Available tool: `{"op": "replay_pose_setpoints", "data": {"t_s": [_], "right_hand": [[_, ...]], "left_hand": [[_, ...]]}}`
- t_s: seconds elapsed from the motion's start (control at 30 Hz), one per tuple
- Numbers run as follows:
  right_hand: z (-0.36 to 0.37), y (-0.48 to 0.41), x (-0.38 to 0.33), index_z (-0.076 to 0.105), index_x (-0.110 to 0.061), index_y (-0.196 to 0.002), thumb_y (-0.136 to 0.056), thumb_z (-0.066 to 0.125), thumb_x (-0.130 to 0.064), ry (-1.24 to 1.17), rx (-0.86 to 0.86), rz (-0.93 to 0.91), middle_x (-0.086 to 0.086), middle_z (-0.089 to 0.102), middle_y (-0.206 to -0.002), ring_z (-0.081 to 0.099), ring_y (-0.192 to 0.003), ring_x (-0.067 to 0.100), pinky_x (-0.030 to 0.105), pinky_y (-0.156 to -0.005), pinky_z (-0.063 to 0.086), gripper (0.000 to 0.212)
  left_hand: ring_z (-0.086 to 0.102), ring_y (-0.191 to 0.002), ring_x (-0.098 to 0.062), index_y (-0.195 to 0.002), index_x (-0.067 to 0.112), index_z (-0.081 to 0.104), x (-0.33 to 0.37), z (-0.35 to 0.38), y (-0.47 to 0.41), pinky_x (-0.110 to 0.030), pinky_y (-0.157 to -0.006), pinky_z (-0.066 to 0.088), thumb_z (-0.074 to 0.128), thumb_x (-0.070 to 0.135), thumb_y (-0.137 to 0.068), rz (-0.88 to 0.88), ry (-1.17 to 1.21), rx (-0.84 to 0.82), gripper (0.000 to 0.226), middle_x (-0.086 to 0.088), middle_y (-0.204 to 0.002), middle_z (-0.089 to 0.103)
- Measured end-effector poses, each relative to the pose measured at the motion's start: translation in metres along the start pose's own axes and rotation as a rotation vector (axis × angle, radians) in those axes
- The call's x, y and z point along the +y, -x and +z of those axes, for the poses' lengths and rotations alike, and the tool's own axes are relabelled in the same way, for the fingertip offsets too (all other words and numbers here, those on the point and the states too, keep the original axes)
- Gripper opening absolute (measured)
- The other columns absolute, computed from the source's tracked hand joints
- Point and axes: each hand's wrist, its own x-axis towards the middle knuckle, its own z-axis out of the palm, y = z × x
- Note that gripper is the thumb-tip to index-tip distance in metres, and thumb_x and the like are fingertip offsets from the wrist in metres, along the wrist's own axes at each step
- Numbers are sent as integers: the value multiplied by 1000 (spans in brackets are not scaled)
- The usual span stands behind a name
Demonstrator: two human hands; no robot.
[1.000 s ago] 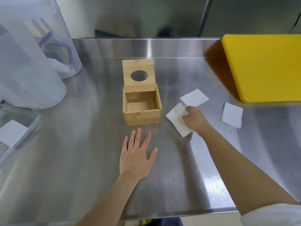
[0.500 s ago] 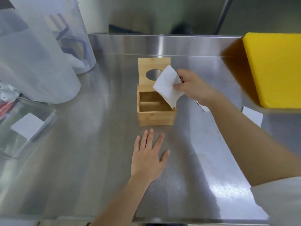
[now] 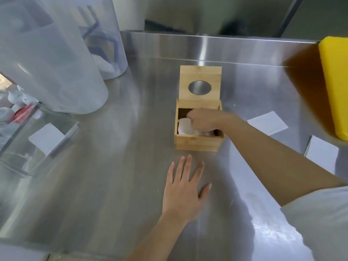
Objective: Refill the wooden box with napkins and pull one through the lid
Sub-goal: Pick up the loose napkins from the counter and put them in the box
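A small wooden box (image 3: 197, 143) stands on the steel counter, its hinged lid (image 3: 200, 73) tipped up behind it with a round hole in it. My right hand (image 3: 202, 119) reaches down into the box, fingers closed on a white napkin (image 3: 183, 126) that lies crumpled inside. My left hand (image 3: 185, 187) rests flat on the counter just in front of the box, fingers spread, holding nothing. Two more white napkins lie to the right: one (image 3: 267, 123) beside the box, another (image 3: 322, 154) nearer the counter's right edge.
A yellow cutting board (image 3: 335, 85) lies at the far right. Large translucent plastic containers (image 3: 49, 59) stand at the back left. A clear bin (image 3: 35, 146) with a white napkin in it sits at the left edge.
My right hand picked a napkin up from the counter, carried it left over the box and has now pushed it down inside. My left hand stayed flat in front of the box.
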Motion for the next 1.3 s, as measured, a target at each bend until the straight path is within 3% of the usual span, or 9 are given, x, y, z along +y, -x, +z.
{"op": "replay_pose_setpoints", "data": {"t_s": [0.1, 0.2, 0.33, 0.5, 0.63, 0.83, 0.97, 1.1, 1.3], "right_hand": [[5, -11, -3, 62, 5, -90, -79, 38, 3, 7, -70, -4, 22, 61, -75, 55, -65, 29, 34, -56, 40, 27], [8, -18, -4, 62, 1, -90, -81, 40, -1, 57, -68, -20, 13, 59, -71, 53, -62, 23, 30, -52, 37, 24], [7, -19, -4, 55, -11, -90, -86, 44, -11, 77, -27, -77, -1, 52, -70, 47, -62, 13, 31, -64, 39, 11], [11, -23, -2, 58, -8, -96, -86, 47, -10, 104, -30, -66, 8, 63, -84, 58, -75, 23, 35, -67, 46, 15], [11, -20, 0, 59, -9, -91, -87, 45, -9, 122, -48, -29, 9, 61, -81, 59, -74, 23, 37, -74, 51, 14], [12, -13, 3, 54, -9, -93, -87, 49, -9, 232, 100, -48, 10, 62, -92, 58, -80, 26, 38, -70, 51, 8], [11, -6, -1, 54, -7, -102, -86, 49, -6, 173, 168, -125, 12, 62, -98, 58, -86, 29, 39, -72, 50, 17], [10, -3, -8, 57, -12, -91, -87, 50, -9, -28, 39, -135, 11, 66, -98, 60, -88, 29, 38, -71, 47, 9], [12, -9, -7, 62, -9, -104, -91, 45, -10, -127, -126, -37, 7, 61, -97, 54, -84, 22, 28, -65, 39, 21]], "left_hand": [[34, -137, -27, -137, 25, 44, 0, -1, 0, -46, -107, 18, 26, 53, -93, -4, 10, -9, 55, -12, -146, 42], [34, -137, -26, -136, 26, 43, 0, -2, -1, -46, -107, 18, 15, 54, -94, -22, 14, -43, 59, -11, -146, 42], [36, -136, -26, -135, 26, 46, 1, -1, -1, -46, -107, 18, 31, 53, -91, -17, 14, -18, 54, -11, -145, 43], [36, -136, -26, -134, 26, 47, 1, -2, -1, -46, -107, 19, 36, 53, -89, -17, 12, -15, 54, -11, -144, 44], [36, -136, -26, -135, 25, 46, 0, -2, 0, -46, -106, 19, 33, 53, -90, -12, 2, -10, 54, -11, -144, 44], [35, -137, -26, -135, 24, 47, 0, 0, -1, -47, -107, 18, 34, 53, -90, -5, 8, -4, 55, -12, -145, 43], [34, -137, -27, -135, 24, 46, -1, 0, -1, -47, -107, 18, 34, 53, -91, 1, 7, 3, 55, -12, -145, 44], [34, -137, -27, -136, 24, 45, -1, -1, -1, -47, -107, 18, 32, 53, -91, 6, 3, 2, 55, -12, -145, 43], [34, -137, -27, -136, 24, 44, -1, -1, -1, -47, -107, 18, 29, 54, -92, 4, 4, -2, 55, -11, -145, 43]]}}
